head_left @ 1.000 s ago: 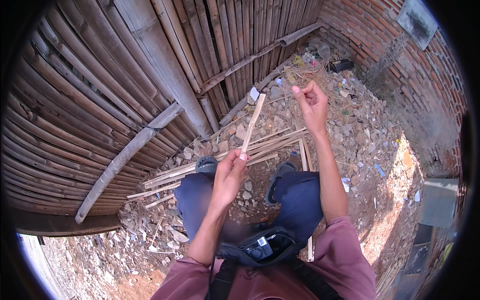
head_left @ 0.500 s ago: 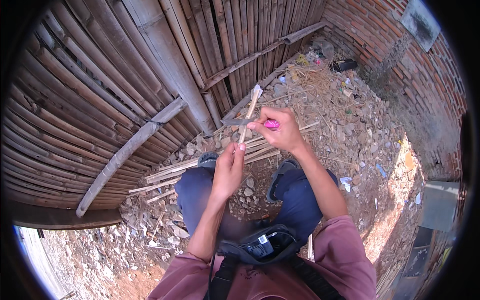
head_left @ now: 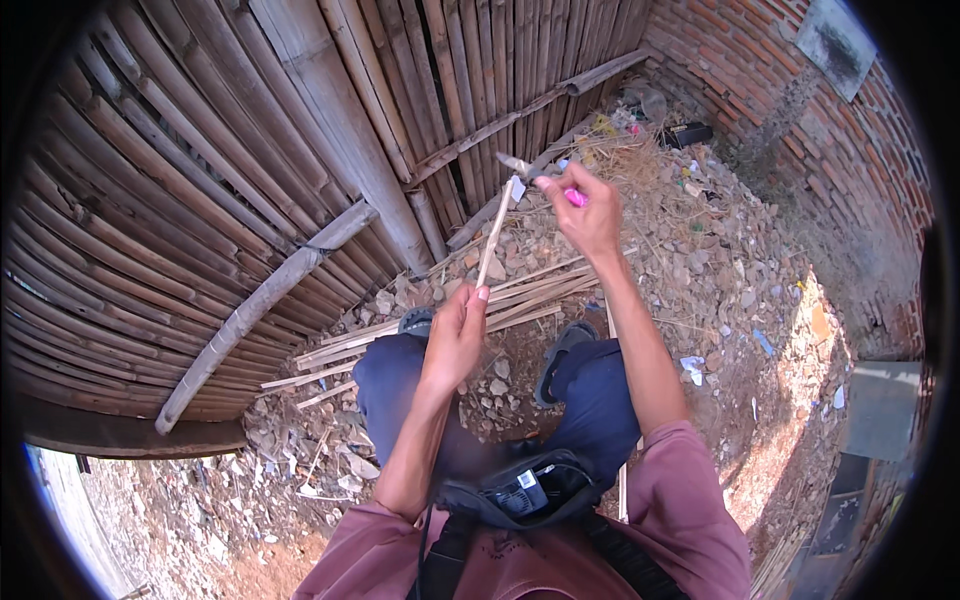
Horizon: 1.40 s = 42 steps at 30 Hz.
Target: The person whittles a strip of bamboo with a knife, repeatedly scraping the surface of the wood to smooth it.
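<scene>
My left hand [head_left: 458, 338] is closed round the lower part of a thin bamboo strip [head_left: 495, 237], which slants up and away from me. My right hand [head_left: 588, 215] grips a knife by its bright pink handle [head_left: 576, 197]. The knife's blade [head_left: 518, 165] points up and left, close to the strip's far end. Whether the blade touches the strip I cannot tell. Several more pale bamboo strips [head_left: 530, 291] lie on the ground beyond my feet.
A bamboo wall [head_left: 350, 130] with a crosswise pole [head_left: 265, 310] rises on the left. At the far right stands a brick wall [head_left: 740, 70]. Rubble [head_left: 690, 265] and litter cover the ground. An open black bag [head_left: 525, 490] sits at my waist.
My right hand and the knife have moved away from me along the strip, toward its far end. The blade has tilted upward. My left hand has stayed almost still on the strip.
</scene>
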{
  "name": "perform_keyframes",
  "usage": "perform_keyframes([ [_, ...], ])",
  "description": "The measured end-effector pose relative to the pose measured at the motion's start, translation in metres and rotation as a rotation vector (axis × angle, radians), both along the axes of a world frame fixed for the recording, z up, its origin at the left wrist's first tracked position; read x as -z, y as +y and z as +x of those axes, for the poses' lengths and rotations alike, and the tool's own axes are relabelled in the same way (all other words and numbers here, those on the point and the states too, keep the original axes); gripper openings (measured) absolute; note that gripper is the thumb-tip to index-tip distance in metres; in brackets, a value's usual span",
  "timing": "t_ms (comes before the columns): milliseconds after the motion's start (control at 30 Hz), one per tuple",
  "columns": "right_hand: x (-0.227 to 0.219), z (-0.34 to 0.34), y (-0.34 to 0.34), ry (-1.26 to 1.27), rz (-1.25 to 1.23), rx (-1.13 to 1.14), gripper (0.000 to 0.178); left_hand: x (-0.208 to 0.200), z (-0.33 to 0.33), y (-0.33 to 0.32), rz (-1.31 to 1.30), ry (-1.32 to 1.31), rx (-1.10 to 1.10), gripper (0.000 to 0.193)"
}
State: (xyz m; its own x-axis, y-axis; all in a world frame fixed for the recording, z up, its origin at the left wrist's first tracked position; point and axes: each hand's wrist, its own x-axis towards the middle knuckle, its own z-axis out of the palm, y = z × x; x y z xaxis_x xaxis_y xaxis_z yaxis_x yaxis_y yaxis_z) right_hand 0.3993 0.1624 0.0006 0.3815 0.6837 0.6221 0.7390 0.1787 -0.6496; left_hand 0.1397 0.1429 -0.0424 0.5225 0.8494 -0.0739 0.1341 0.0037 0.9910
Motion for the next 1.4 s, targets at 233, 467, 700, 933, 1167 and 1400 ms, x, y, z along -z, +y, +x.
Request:
perform_keyframes([
  [233, 0.02, 0.073, -0.015, 0.351, 0.098, -0.008, 0.031, 0.008, -0.001, 0.003, -0.113, -0.111, 0.092, 0.038],
  [467, 0.005, -0.005, -0.03, 0.13, -0.05, -0.367, 0.032, 0.003, 0.002, -0.003, -0.148, -0.122, 0.138, 0.043],
  [700, -0.003, -0.037, -0.033, -0.028, -0.11, -0.429, 0.034, 0.005, -0.002, 0.0, -0.15, -0.104, 0.101, 0.045],
  [933, 0.004, -0.042, -0.029, -0.103, -0.007, -0.412, 0.028, 0.015, 0.0, 0.0, 0.172, 0.069, 0.009, 0.052],
  [1167, 0.003, -0.046, -0.026, -0.175, 0.031, -0.363, 0.029, -0.005, -0.002, 0.0, 0.238, 0.223, -0.007, 0.051],
  [1400, -0.006, -0.021, -0.014, -0.134, 0.089, -0.182, 0.033, -0.01, -0.006, 0.002, 0.19, 0.188, 0.015, 0.05],
])
